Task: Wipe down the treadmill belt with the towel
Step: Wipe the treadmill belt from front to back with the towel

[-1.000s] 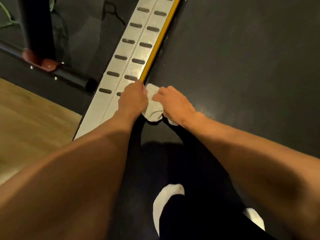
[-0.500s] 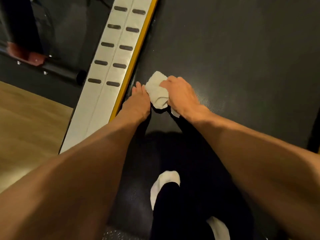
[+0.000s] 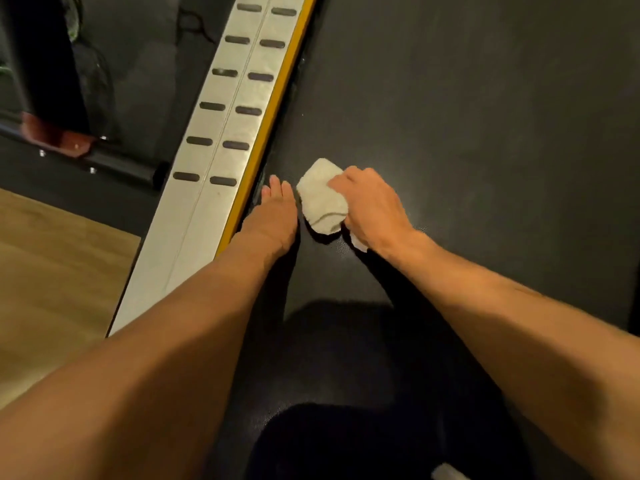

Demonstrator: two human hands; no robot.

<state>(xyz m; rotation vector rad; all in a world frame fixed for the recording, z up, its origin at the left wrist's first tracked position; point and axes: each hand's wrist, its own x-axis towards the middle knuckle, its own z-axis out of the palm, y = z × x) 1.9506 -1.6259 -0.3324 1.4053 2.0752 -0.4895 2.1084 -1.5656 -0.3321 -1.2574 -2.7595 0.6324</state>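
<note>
The dark treadmill belt (image 3: 467, 133) fills the right and middle of the head view. A small white towel (image 3: 322, 199) lies bunched on the belt near its left edge. My right hand (image 3: 372, 206) grips the towel from the right, fingers curled over it. My left hand (image 3: 273, 216) rests flat on the belt with straight fingers, just left of the towel and beside the yellow edge strip (image 3: 273, 112); it does not touch the towel.
A silver side rail (image 3: 221, 133) with dark grip slots runs along the belt's left side. Left of it are a dark floor mat, a black machine frame (image 3: 114, 168) and wooden flooring (image 3: 52, 265). My dark-trousered leg (image 3: 346, 445) is on the belt at the bottom.
My left hand let go of the towel and came off the rail's edge onto the belt. My right hand has slid the towel to the right, away from the yellow strip.
</note>
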